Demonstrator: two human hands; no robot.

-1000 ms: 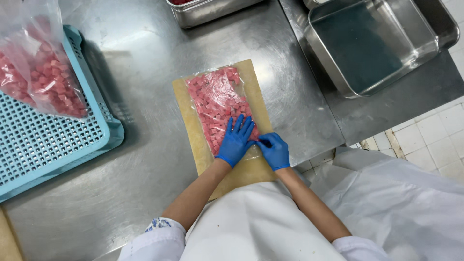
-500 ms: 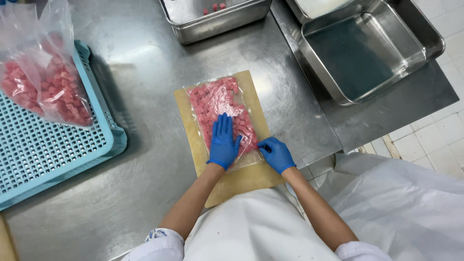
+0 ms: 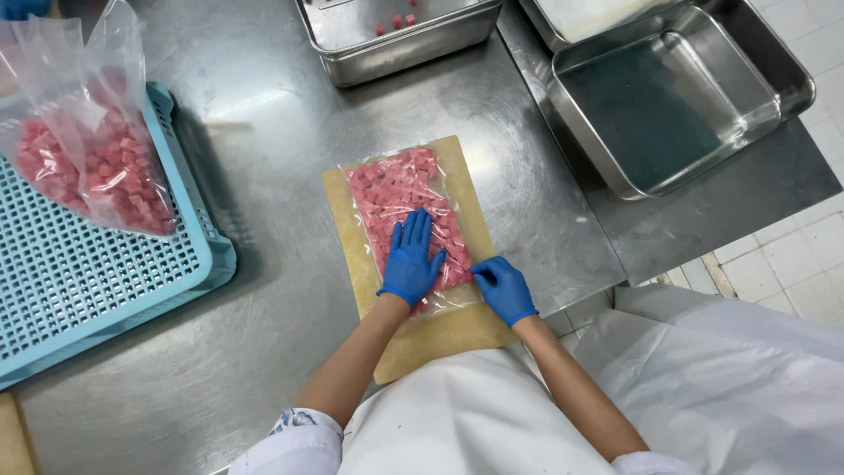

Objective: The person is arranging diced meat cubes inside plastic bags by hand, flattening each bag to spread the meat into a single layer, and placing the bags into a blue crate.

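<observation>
On the steel worktop [image 3: 264, 290], two blue-gloved hands working a clear bag of pink diced meat [image 3: 400, 198].

Across the left side, a light-blue perforated crate [image 3: 79, 290], with a second, puffed-up bag of pink cubes [image 3: 97, 158] held up over it. Off to the upper right, an empty steel tray [image 3: 668, 97]; at the top, another steel pan [image 3: 396, 40] with a few pink cubes inside. Dead centre, a pale wooden cutting board [image 3: 448, 334] under the flat bag. Down on that bag, left hand [image 3: 411, 261] spread wide open, fingers straight, palm pressing on the cubes, gripping nothing. Just beside it, right hand [image 3: 504, 288] half curled, fingertips touching the bag's near right edge; whether pinching or merely touching, cannot tell.
</observation>
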